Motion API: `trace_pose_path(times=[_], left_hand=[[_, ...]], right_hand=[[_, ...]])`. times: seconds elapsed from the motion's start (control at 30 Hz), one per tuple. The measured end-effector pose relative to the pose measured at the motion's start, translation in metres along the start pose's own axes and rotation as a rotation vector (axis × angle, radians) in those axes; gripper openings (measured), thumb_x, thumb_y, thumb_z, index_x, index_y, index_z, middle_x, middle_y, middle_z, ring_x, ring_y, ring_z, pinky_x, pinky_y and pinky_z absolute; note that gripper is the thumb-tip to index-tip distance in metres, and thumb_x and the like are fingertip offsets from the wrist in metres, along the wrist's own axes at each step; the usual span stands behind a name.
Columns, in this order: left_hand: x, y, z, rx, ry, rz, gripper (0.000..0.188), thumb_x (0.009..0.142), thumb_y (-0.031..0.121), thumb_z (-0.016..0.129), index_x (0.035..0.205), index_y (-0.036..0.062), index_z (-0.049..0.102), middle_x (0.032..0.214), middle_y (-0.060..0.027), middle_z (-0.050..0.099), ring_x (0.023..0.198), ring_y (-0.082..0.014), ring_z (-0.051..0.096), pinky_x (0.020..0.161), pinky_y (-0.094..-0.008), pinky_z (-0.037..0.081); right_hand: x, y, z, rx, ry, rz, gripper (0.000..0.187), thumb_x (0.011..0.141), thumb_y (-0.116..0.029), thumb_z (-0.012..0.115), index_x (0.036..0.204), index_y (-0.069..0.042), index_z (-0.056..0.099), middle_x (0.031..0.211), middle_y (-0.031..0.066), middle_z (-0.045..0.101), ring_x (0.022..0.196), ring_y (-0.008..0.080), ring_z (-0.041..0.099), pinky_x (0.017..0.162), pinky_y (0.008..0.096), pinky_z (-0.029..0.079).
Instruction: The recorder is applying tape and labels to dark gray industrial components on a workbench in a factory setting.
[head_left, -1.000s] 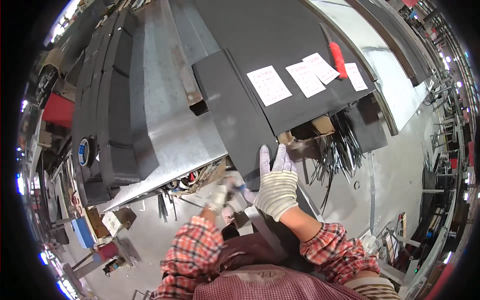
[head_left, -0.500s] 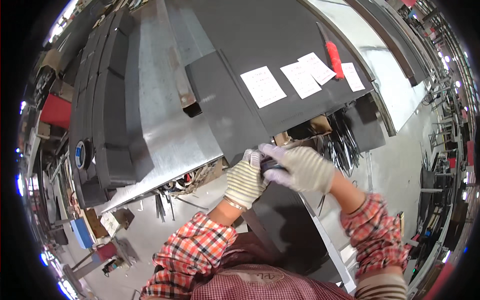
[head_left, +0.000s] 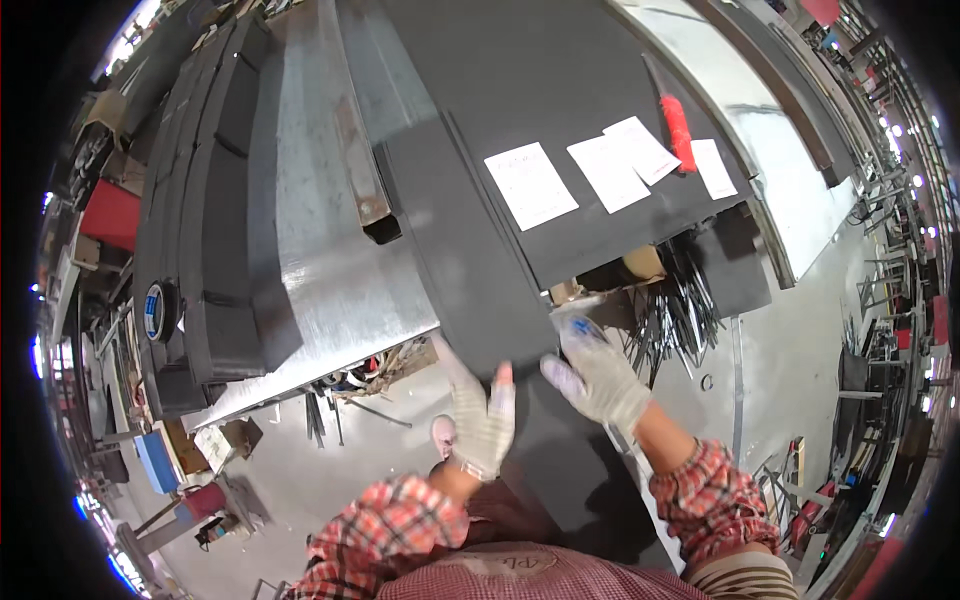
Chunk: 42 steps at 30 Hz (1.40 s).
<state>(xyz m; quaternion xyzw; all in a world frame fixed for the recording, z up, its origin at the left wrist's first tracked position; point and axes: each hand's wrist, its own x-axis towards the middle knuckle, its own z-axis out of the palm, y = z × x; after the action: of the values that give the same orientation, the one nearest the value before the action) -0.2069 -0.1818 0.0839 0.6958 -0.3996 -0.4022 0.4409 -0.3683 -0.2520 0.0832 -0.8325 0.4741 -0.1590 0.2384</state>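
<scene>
Sheet lay on the bench, its near end jutting past the edge toward six o'clock. Half a second earlier both hands had met at that end around something dark; now they had parted, which suggested that the joint grip had been let go and the hold was being changed.

Taken from that end, the left hand was at seven o'clock, fingers spread, tips by the corner; contact was unclear. The right hand was at three o'clock, thumb apart from blurred fingers, with no grip visible on the sheet.

Farther out, cards lay at one o'clock, a red-handled knife beyond them, strips hung at two, and a bar rested at eleven.
</scene>
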Motion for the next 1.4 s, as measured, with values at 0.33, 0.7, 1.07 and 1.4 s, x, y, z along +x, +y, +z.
trace_pose_path(times=[0.33,0.7,1.07,1.4], left_hand=[[-0.005,-0.005,0.010,-0.275,-0.111,-0.207,0.076,0.094,0.036,0.043,0.145,0.0015,-0.002,0.145,-0.0214,0.025,0.135,-0.0291,0.026,0.109,-0.0362,0.021],[-0.012,-0.017,0.007,-0.077,-0.063,-0.134,0.069,0.096,0.040,0.039,0.146,0.0032,0.009,0.140,-0.0208,0.038,0.127,-0.0318,0.039,0.102,-0.0351,0.032],[0.019,-0.024,-0.003,-0.292,-0.071,-0.250,0.072,0.095,0.039,0.049,0.145,0.0007,0.013,0.137,-0.0142,0.039,0.122,-0.0215,0.039,0.102,-0.0280,0.031],[0.038,-0.019,-0.057,-0.619,-0.116,-0.302,0.053,0.087,0.047,0.059,0.119,0.0051,0.050,0.111,-0.0030,0.054,0.101,-0.0136,0.050,0.090,-0.0278,0.039]], right_hand=[[0.003,0.002,-0.001,0.051,-0.076,0.276,0.052,0.094,-0.047,0.035,0.102,-0.004,0.061,0.088,0.0240,0.063,0.086,0.0421,0.059,0.078,0.0474,0.046],[0.004,-0.007,0.005,0.110,-0.071,0.368,0.056,0.096,-0.045,0.026,0.102,-0.003,0.062,0.091,0.0248,0.063,0.092,0.0428,0.057,0.083,0.0470,0.043],[0.040,0.002,0.016,-0.080,-0.187,0.480,0.081,0.093,-0.058,0.015,0.084,0.004,0.066,0.085,0.0276,0.062,0.092,0.0402,0.060,0.084,0.0449,0.044],[0.007,0.005,-0.071,1.013,-0.017,0.428,0.047,0.099,-0.043,0.033,0.124,-0.006,0.049,0.089,0.0035,0.062,0.065,-0.0006,0.046,0.060,0.0150,0.040]])
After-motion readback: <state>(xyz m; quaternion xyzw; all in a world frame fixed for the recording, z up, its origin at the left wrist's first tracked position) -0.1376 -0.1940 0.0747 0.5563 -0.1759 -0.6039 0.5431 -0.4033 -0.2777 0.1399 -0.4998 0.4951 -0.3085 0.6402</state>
